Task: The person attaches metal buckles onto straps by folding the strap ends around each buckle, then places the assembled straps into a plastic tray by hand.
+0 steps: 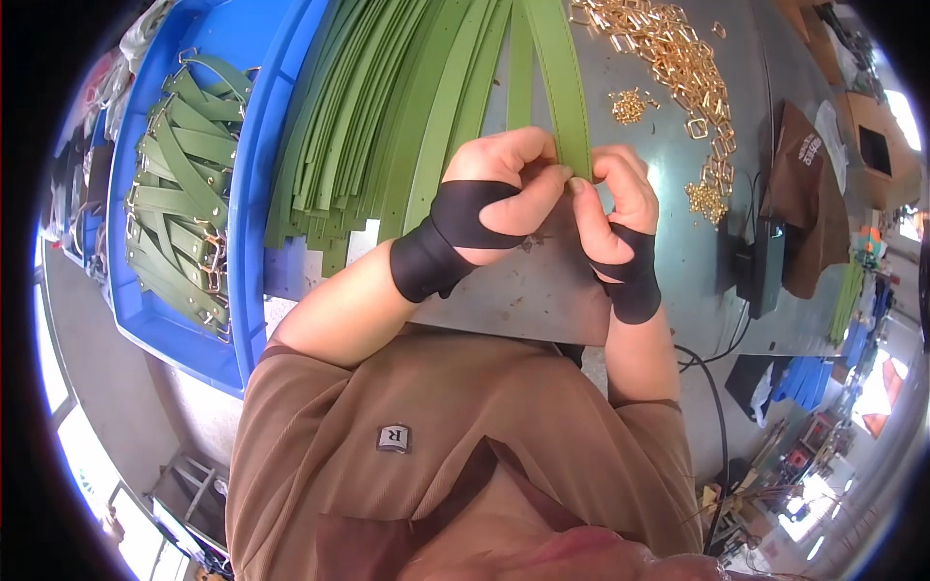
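A green leather strap [562,82] with stitched edges runs down to my fingers, its near end pinched between both hands. My left hand [504,184], in a black wrist wrap, has thumb and index finger closed on the strap's end from the left. From the right, my right hand [618,198], also wrapped in black, grips the same end with its fingertips. Whether a small fitting is between the fingertips is hidden. To the left of my hands lies a thick row of similar green straps [358,116], side by side on the metal table [504,308].
Gold rectangular buckles [668,58] lie in a long heap at the right, beside small gold rivets [630,107] and another small gold pile [706,201]. A blue bin [250,242] at the left holds buckled green straps [184,184]. Brown cloth [806,194] and a black box [767,269] sit far right.
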Demonstrator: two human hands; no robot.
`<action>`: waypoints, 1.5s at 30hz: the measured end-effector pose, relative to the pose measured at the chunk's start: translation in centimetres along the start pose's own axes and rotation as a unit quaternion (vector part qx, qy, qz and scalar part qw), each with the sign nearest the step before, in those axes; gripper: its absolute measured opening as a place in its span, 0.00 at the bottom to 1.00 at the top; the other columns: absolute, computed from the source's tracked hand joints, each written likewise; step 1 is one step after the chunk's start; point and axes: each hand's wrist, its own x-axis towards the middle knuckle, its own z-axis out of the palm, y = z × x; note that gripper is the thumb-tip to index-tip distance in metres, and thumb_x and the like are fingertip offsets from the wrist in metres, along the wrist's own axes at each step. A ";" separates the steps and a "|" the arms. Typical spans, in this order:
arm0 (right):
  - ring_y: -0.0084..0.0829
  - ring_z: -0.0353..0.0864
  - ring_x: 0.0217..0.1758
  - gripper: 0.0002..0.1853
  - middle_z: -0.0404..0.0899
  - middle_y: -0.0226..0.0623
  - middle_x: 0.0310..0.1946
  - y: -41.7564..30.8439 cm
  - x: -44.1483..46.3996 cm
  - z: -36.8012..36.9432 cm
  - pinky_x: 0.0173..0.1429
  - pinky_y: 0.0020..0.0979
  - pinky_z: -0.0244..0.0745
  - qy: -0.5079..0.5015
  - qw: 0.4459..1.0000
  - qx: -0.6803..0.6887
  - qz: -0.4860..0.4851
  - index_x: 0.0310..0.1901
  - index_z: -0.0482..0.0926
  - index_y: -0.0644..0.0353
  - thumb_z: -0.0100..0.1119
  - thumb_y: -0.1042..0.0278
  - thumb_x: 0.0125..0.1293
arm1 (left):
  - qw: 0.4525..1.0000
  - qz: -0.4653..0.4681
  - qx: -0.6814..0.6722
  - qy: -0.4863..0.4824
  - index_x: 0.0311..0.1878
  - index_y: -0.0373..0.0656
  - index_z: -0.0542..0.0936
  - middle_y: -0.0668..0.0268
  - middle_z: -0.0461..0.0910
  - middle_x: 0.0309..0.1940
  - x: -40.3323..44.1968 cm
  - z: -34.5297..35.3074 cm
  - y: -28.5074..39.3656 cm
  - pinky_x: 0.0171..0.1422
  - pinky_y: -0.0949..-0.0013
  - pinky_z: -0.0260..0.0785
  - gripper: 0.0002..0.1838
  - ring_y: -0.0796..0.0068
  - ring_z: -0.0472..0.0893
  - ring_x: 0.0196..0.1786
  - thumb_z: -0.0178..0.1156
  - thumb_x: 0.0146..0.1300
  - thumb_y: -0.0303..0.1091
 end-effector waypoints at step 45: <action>0.45 0.79 0.40 0.12 0.80 0.36 0.36 7.8 11.1 3.6 0.43 0.41 0.76 0.224 0.956 -0.151 -0.118 0.38 0.82 0.57 0.64 0.80 0.51 | 0.979 -0.104 -0.109 -0.135 0.39 0.36 0.80 0.65 0.78 0.27 0.9 -4.9 3.9 0.32 0.76 0.63 0.17 0.78 0.72 0.27 0.54 0.72 0.43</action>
